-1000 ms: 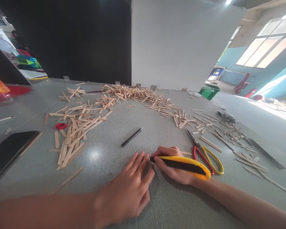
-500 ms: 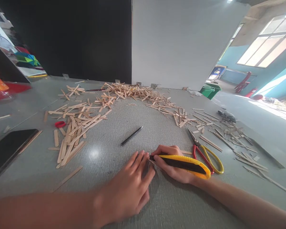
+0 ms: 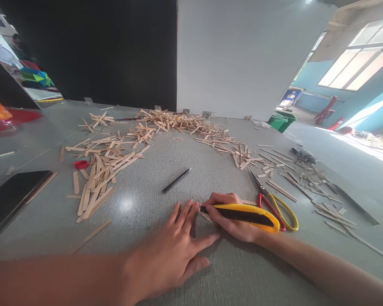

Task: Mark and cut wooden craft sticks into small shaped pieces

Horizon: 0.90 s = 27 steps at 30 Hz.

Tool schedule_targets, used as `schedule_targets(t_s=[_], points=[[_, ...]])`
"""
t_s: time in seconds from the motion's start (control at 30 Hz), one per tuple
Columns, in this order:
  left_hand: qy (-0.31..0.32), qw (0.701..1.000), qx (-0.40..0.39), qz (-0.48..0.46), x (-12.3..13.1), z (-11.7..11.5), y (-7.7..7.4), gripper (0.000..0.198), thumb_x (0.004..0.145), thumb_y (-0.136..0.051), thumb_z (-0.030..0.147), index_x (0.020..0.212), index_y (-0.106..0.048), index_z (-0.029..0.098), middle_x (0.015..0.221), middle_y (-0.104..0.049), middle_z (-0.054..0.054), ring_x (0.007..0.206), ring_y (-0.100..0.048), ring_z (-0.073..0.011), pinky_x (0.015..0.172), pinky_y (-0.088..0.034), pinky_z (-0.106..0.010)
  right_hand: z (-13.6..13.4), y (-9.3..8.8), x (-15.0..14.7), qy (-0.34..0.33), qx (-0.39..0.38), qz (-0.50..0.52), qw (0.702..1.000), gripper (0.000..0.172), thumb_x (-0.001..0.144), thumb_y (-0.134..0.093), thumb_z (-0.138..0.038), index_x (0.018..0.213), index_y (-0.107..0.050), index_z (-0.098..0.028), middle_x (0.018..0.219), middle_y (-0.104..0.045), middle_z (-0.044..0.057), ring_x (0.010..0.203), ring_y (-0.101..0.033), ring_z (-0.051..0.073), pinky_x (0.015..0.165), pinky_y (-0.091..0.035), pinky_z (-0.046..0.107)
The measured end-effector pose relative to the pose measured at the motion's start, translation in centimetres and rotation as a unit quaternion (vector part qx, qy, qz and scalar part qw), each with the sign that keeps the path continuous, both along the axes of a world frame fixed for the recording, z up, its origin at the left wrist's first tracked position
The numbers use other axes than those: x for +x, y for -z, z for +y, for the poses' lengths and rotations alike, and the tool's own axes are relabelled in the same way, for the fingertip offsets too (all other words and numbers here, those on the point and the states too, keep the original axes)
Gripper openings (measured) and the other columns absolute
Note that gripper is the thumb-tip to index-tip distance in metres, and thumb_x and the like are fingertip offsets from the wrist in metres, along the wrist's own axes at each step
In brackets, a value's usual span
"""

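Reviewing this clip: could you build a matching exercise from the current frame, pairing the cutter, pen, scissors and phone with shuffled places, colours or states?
Things
1. cutter
2. pen
3. scissors
4. phone

Descriptions
A. has one red handle and one yellow handle
B. lies near the left edge of the picture
C. is held in the right hand
D. lies on the table just beyond the fingertips of the left hand

Right pairs: 1-C, 2-D, 3-A, 4-B
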<state>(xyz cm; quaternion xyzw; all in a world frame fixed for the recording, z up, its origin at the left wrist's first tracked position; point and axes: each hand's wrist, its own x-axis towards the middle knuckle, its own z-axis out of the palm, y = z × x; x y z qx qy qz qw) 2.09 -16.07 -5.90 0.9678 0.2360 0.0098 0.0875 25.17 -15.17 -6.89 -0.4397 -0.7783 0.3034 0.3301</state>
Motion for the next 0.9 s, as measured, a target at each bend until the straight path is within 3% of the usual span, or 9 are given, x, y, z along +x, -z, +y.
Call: schedule_targets(t_s=[0.17, 0.43, 0.6, 0.73, 0.9], points=[[-0.012, 0.999, -0.046, 0.014, 0.0, 0.0, -1.0, 0.064, 0.102, -0.061, 0.058, 0.158, -0.052, 0.028, 0.167, -0.036, -0.027, 0.152, -0.030, -0.0560, 0.115, -0.032, -0.081, 0.1, -0.2, 0.1, -0.022, 0.000, 0.008, 1.000, 0.029, 0.105, -0.054, -0.036, 0.086, -0.067, -0.020, 0.068, -0.063, -0.001, 0.059, -0.055, 0.013, 0.061, -0.044, 0.027], [-0.016, 0.996, -0.072, 0.051, 0.2, 0.1, -2.3, 0.074, 0.096, -0.069, 0.058, 0.160, -0.048, 0.028, 0.167, -0.033, -0.030, 0.153, -0.026, -0.0571, 0.113, -0.031, -0.083, 0.0, -0.1, 0.3, -0.028, -0.009, 0.012, 0.999, 0.029, 0.105, -0.054, -0.033, 0.081, -0.063, -0.020, 0.062, -0.054, -0.005, 0.055, -0.045, 0.011, 0.057, -0.040, 0.025], [-0.020, 0.994, -0.075, 0.071, 0.2, 0.2, -2.7, 0.077, 0.094, -0.073, 0.046, 0.163, -0.043, 0.028, 0.169, -0.028, -0.030, 0.155, -0.022, -0.0555, 0.114, -0.029, -0.082, -0.1, 0.0, 0.6, -0.034, -0.008, 0.011, 0.999, 0.027, 0.105, -0.055, -0.033, 0.087, -0.067, -0.019, 0.062, -0.057, -0.004, 0.054, -0.046, 0.011, 0.055, -0.038, 0.026], [-0.019, 0.995, -0.078, 0.058, 0.2, 0.1, -2.9, 0.070, 0.095, -0.071, 0.045, 0.158, -0.050, 0.025, 0.168, -0.031, -0.028, 0.155, -0.024, -0.0553, 0.113, -0.030, -0.082, -0.1, -0.2, 0.6, -0.045, -0.023, 0.020, 0.999, 0.027, 0.105, -0.055, -0.033, 0.082, -0.062, -0.020, 0.061, -0.058, -0.004, 0.052, -0.048, 0.011, 0.053, -0.038, 0.025], [-0.012, 0.996, -0.055, 0.063, 0.3, 0.0, -3.0, 0.073, 0.096, -0.070, 0.047, 0.161, -0.047, 0.022, 0.165, -0.036, -0.032, 0.154, -0.029, -0.0544, 0.113, -0.032, -0.082, -0.2, -0.6, 0.5, -0.041, -0.024, 0.008, 0.999, 0.031, 0.105, -0.054, -0.033, 0.076, -0.057, -0.022, 0.058, -0.056, -0.005, 0.051, -0.046, 0.011, 0.053, -0.038, 0.026]])
